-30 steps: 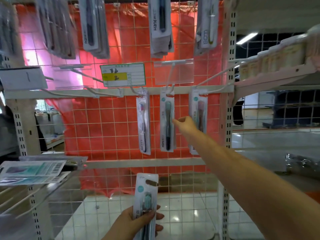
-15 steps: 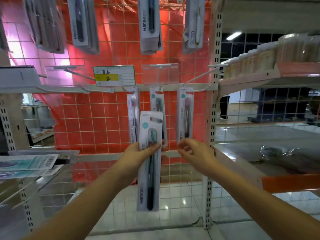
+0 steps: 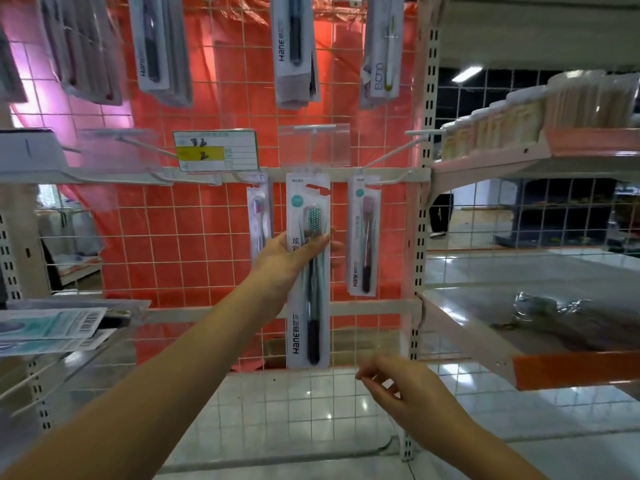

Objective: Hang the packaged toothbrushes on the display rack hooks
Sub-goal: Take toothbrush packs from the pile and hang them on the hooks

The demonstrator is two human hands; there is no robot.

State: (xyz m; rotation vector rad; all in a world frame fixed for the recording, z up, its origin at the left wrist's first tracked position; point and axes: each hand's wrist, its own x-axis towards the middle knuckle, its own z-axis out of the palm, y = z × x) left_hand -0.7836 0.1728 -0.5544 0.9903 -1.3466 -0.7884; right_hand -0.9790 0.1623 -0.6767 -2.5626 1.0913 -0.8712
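- The toothbrush pack (image 3: 307, 271) stands upright, its top at the rack's middle hook (image 3: 313, 147).
- Left hand (image 3: 287, 259) grips its upper half.
- Right hand (image 3: 405, 393), below the pack, hangs loosely curled, holding nothing.
- Pink pack (image 3: 363, 237) hangs beside it.

Glossy plastic toothbrush pack (image 3: 307, 271); white-coated wire grid rack (image 3: 194, 258).

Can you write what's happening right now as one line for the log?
left hand: grips teal toothbrush pack, top at middle hook | right hand: low, holds nothing | hung or not: cannot tell
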